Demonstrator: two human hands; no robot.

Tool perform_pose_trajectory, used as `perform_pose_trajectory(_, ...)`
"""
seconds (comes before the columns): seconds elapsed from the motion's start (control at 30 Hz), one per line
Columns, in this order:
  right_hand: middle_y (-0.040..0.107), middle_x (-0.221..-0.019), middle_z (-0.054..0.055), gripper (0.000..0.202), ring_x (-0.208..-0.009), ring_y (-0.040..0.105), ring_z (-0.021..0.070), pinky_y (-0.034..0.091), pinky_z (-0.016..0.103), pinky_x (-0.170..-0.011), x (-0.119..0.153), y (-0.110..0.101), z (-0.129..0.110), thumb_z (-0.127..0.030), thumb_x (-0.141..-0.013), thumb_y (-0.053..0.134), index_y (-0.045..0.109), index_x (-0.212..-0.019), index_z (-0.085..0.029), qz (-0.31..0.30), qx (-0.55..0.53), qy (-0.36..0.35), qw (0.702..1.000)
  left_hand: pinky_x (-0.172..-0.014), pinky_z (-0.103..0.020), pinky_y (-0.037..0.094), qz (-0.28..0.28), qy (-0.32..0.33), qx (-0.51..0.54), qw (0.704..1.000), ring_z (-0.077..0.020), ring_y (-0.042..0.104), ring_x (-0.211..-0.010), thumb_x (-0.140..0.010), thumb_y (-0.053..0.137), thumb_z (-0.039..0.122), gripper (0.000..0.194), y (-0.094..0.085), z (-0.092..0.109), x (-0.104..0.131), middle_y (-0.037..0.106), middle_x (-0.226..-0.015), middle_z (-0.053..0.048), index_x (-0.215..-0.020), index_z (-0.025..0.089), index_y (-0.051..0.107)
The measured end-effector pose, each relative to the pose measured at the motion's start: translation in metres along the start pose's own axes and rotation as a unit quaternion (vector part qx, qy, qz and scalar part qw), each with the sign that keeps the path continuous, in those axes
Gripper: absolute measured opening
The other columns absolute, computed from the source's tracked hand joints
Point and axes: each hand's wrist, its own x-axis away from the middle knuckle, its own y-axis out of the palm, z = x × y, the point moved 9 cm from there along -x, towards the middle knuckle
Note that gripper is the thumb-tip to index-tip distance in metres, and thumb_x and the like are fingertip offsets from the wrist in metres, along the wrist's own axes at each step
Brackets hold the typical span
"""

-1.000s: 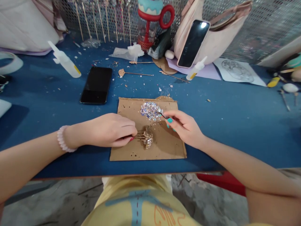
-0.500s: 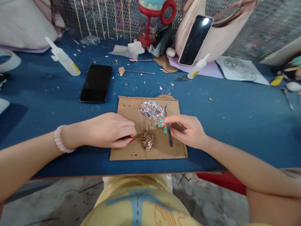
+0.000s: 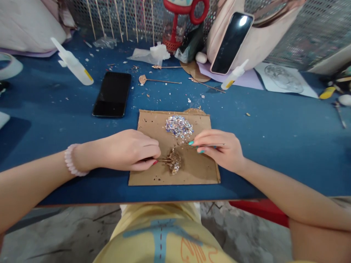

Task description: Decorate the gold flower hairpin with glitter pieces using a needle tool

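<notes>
Tweezers [image 3: 211, 145] swung sideways in right hand [image 3: 221, 149]; left hand [image 3: 134, 150] pinches one ornament [image 3: 174, 161]; two phones [image 3: 112, 94], two bottles [image 3: 75, 66] beyond.

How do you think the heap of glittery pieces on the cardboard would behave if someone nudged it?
The heap of glittery pieces would probably scatter rather than move together, as it looks loose and fine-grained. Each piece is likely very light, being tiny. Some might slide across the cardboard, which looks flat.

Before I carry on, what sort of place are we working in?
Probably a small craft or jewellery-making workspace: a pile of glittery pieces sits on cardboard, metal hairpin-like sticks lie behind it, and small nozzle bottles, perhaps glue, stand out on the blue table.
</notes>
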Motion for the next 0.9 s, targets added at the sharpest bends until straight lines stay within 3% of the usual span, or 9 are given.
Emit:
perform_pose_trajectory(0.13,0.083,-0.088,0.002,0.013,-0.083,0.079,0.0134,0.062,0.022,-0.076,0.0,-0.001,0.003,-0.016,-0.093,0.074,0.081,-0.101,-0.024,0.014,-0.006,0.016,1.0,-0.06,-0.03,0.036,-0.005,-0.001,0.001,1.0,-0.013,0.049,-0.061,-0.106,0.043,0.022,0.022,0.001,-0.001,0.0,0.058,-0.073,0.001,-0.089,0.019,0.057)
perform_pose_trajectory(0.3,0.081,-0.084,0.002,0.01,-0.07,0.076,0.0125,0.059,0.022,-0.065,0.001,-0.002,0.007,-0.028,-0.097,0.072,0.08,-0.095,-0.023,0.015,0.011,0.043,0.999,-0.059,-0.03,0.036,-0.004,0.0,-0.008,1.0,-0.0131,0.049,-0.061,-0.106,0.043,0.022,0.025,0.002,-0.001,0.0,0.058,-0.073,0.001,-0.087,0.019,0.058)
perform_pose_trajectory(0.47,0.072,-0.071,-0.002,0.019,-0.052,0.063,0.0075,0.052,0.019,-0.052,0.006,-0.004,0.02,-0.032,-0.106,0.056,0.072,-0.103,-0.022,0.049,-0.08,0.123,0.988,-0.059,-0.03,0.036,0.0,0.001,-0.017,1.0,-0.0131,0.049,-0.06,-0.106,0.042,0.023,0.027,0.0,0.0,-0.001,0.057,-0.072,0.001,-0.085,0.019,0.058)
perform_pose_trajectory(0.6,0.066,-0.075,-0.001,0.018,-0.058,0.058,0.0079,0.047,0.02,-0.052,0.005,-0.006,0.017,-0.036,-0.103,0.061,0.067,-0.094,-0.021,0.059,-0.076,0.094,0.991,-0.058,-0.031,0.037,-0.002,0.002,-0.014,1.0,-0.0134,0.048,-0.06,-0.106,0.042,0.023,0.028,0.0,0.0,-0.001,0.058,-0.071,0.001,-0.085,0.019,0.059)
perform_pose_trajectory(0.7,0.064,-0.074,-0.002,0.013,-0.057,0.056,0.0071,0.044,0.02,-0.052,0.005,-0.007,0.015,-0.03,-0.102,0.061,0.065,-0.092,-0.021,0.046,-0.024,0.078,0.996,-0.058,-0.031,0.037,-0.008,-0.001,-0.015,1.0,-0.0134,0.049,-0.06,-0.106,0.043,0.023,0.026,0.002,0.0,0.0,0.059,-0.072,0.001,-0.086,0.019,0.059)
perform_pose_trajectory(0.77,0.065,-0.075,-0.003,0.005,-0.056,0.057,0.0075,0.046,0.02,-0.053,0.006,-0.005,0.016,-0.026,-0.102,0.059,0.063,-0.103,-0.022,0.024,-0.021,0.081,0.996,-0.058,-0.031,0.037,-0.011,-0.003,-0.017,1.0,-0.0133,0.05,-0.06,-0.105,0.043,0.023,0.025,0.002,0.0,0.0,0.059,-0.072,0.001,-0.086,0.02,0.059)
perform_pose_trajectory(0.83,0.067,-0.077,-0.002,0.011,-0.057,0.06,0.0083,0.047,0.02,-0.053,0.006,-0.002,0.017,-0.025,-0.1,0.062,0.06,-0.11,-0.022,-0.01,-0.016,0.083,0.996,-0.058,-0.03,0.037,-0.012,-0.003,-0.014,1.0,-0.0132,0.05,-0.06,-0.105,0.045,0.022,0.023,0.002,0.0,0.001,0.059,-0.072,0.001,-0.086,0.02,0.059)
perform_pose_trajectory(0.9,0.071,-0.08,0.0,0.005,-0.061,0.064,0.0088,0.049,0.02,-0.056,0.006,0.0,0.018,-0.025,-0.098,0.065,0.062,-0.1,-0.021,-0.038,0.02,0.085,0.995,-0.058,-0.03,0.036,-0.009,-0.004,-0.007,1.0,-0.0131,0.05,-0.06,-0.103,0.047,0.021,0.021,0.001,0.0,0.001,0.059,-0.072,0.001,-0.086,0.02,0.059)
